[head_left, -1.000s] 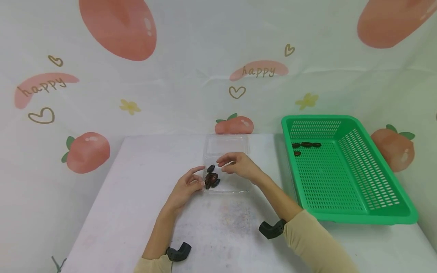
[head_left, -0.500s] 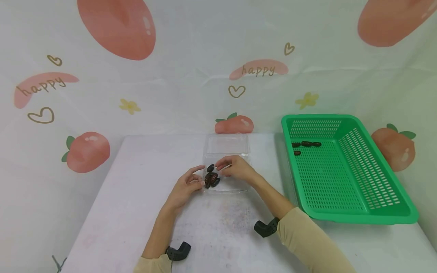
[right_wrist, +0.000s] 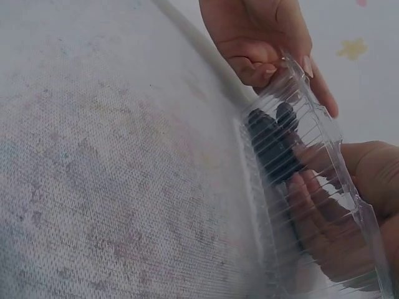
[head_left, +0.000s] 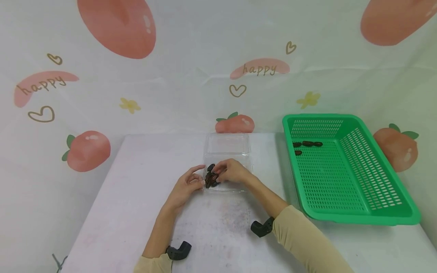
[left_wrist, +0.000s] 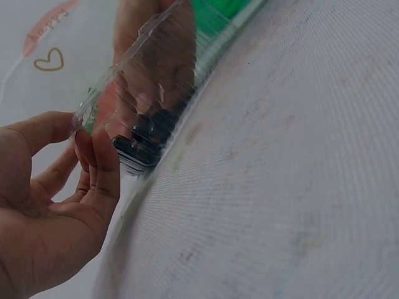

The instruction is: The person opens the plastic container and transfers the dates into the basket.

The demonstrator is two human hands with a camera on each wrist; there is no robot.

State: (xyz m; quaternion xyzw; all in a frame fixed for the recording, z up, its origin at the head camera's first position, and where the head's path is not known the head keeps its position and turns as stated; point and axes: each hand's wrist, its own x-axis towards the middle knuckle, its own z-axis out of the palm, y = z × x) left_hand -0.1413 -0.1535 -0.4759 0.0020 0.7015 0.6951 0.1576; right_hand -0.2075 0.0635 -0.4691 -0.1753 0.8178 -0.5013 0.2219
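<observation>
A clear plastic clamshell box (head_left: 235, 185) lies on the table with its lid folded back. Several dark brown dates (head_left: 209, 179) cluster in its left part; one date (head_left: 211, 167) sits a little farther back. My left hand (head_left: 186, 187) pinches the box's left wall between thumb and fingers, as the left wrist view shows. My right hand (head_left: 233, 171) reaches into the box, thumb and fingertips closing about a date at the right of the cluster. Through the ribbed wall in the right wrist view, the right fingers (right_wrist: 315, 215) touch the dates (right_wrist: 271, 140), partly blurred.
On the right stands a green perforated basket (head_left: 362, 220) with several dates (head_left: 308, 143) in its far left corner. The box's lid (head_left: 228, 144) lies flat toward the back. A printed cloth (head_left: 170, 94) hangs behind the white table (head_left: 150, 159).
My right hand has come down and left from above the box onto the dates, its fingers closing in. My left hand stays at the box's left wall.
</observation>
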